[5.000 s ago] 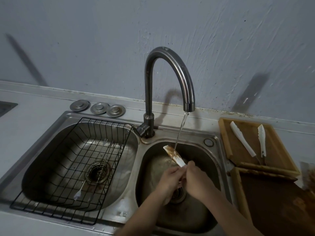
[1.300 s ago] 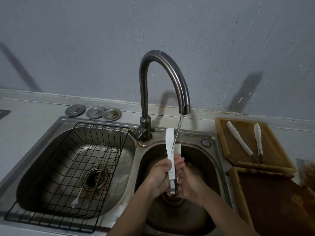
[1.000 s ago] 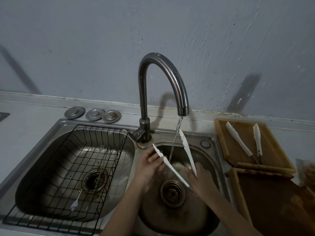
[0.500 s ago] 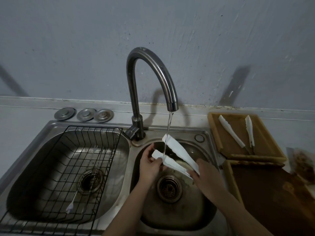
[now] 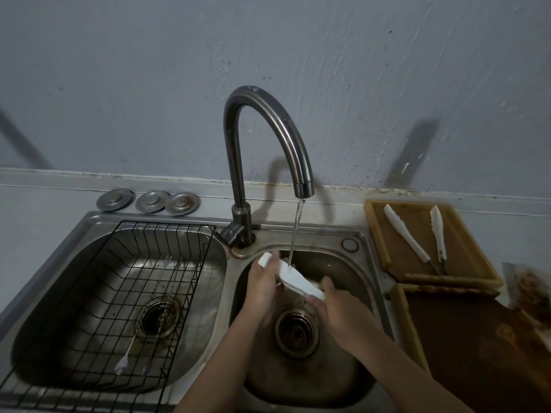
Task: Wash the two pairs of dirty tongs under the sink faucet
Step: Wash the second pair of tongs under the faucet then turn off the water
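Observation:
White tongs (image 5: 293,278) lie slanted across the right sink basin (image 5: 354,272), under the thin water stream from the curved faucet (image 5: 269,114). My left hand (image 5: 262,281) grips their upper end, with one white tip showing above my fingers. My right hand (image 5: 337,308) holds the lower end near the hinge. The tong arms look pressed together. A second pair of white tongs (image 5: 417,236) rests spread apart on a wooden tray (image 5: 378,234) to the right of the sink.
A black wire rack (image 5: 125,293) sits in the left basin with forks (image 5: 140,332) lying in it. Three metal sink plugs (image 5: 152,201) stand behind that basin. A darker, stained wooden tray (image 5: 465,338) lies at the front right. The drain (image 5: 295,329) sits below my hands.
The tongs were spread open under the stream; now their arms are pressed together and lie flatter. My left hand has wrapped over their tip end. The view has shifted slightly right.

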Demonstrator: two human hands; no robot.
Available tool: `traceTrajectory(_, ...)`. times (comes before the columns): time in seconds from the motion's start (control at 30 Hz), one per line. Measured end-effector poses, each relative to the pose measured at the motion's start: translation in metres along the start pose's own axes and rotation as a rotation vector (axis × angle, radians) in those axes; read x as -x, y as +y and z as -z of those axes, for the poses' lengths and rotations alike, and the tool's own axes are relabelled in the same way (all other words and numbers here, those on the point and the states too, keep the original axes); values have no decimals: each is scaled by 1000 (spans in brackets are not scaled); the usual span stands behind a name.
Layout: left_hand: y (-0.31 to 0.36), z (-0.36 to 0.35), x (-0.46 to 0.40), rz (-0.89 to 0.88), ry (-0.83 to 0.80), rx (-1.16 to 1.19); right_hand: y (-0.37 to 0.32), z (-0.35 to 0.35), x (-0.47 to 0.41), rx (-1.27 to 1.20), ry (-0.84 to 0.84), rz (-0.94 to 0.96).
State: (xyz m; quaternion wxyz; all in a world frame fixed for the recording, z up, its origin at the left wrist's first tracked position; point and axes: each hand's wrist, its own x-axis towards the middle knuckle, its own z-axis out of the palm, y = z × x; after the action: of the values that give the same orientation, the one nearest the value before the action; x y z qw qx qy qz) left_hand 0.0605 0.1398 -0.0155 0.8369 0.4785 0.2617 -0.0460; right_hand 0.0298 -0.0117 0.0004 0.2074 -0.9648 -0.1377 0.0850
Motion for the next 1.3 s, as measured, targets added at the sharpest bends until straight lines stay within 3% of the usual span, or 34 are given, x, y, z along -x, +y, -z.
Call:
traceTrajectory(0.17,-3,2,-4,32,130,273,-12,8,-13,96,20,35)
traceTrajectory(0.33,-4,-7,-22,249,212,510,-31,14,-29,237,68,65)
traceTrajectory(0.43,1,-23,-21,356,116,652,-46,23,-43,367,73,51)
traceTrajectory(0.57,-6,-33,-5,552,-133,523,-57,34,-62,613,-4,27)
traceTrajectory(0.63,-1,-26,-8,526,-147,514,-58,33,-65,602,-34,68)
traceTrajectory(0.73,12,-13,-23,409,41,642,-54,23,-57,444,-48,89)
traceTrajectory(0.87,24,-3,-25,296,222,703,-68,10,-45,469,-70,200)
traceTrajectory(1.03,21,4,-19,270,218,708,-66,0,-41,204,-69,125)
traceTrajectory(1.3,30,-6,-4,-13,176,367,-37,3,-49,-323,-155,-97)
